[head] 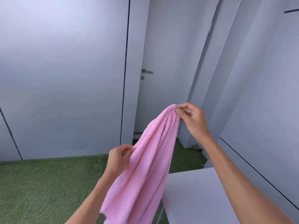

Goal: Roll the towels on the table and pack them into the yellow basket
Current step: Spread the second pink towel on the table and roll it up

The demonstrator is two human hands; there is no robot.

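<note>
Grey tabletop point(194, 191) lies below right hand point(192, 120); both hands pinch pink towel point(145, 167), left hand point(118, 157) lower; towel's bottom cut off.

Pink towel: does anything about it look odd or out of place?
The pink towel is bunched and hangs in the air beside the table, pinched by the right hand and left hand. No yellow basket is in view.

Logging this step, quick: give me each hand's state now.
Left hand: pinches the pink towel at its lower edge.
Right hand: pinches the same towel's bunched top, held high.
</note>
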